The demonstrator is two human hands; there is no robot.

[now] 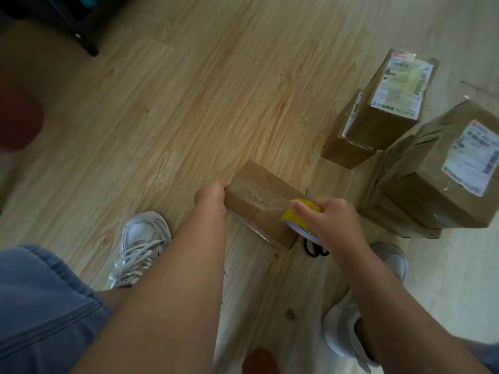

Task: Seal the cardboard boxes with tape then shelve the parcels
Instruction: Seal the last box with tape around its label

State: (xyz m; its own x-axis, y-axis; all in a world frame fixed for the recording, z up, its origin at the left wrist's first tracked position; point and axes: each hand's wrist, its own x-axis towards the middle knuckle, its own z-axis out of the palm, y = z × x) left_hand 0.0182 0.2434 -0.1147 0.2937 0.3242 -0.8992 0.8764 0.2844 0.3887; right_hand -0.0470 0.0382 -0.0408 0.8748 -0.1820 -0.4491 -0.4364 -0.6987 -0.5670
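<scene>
A small brown cardboard box (259,201) lies on the wooden floor in front of me. My left hand (212,195) holds the box's left end, its fingers hidden behind the edge. My right hand (328,221) grips a yellow tape roll (297,214) at the box's right end. A clear strip of tape runs from the roll across the box top. Black-handled scissors (314,249) lie on the floor under my right hand, mostly hidden.
Two stacked labelled parcels (383,114) stand at the right. A larger taped parcel stack (437,179) sits at the far right. My two grey-white shoes (140,247) flank the box. A dark furniture leg (89,47) stands at the top left.
</scene>
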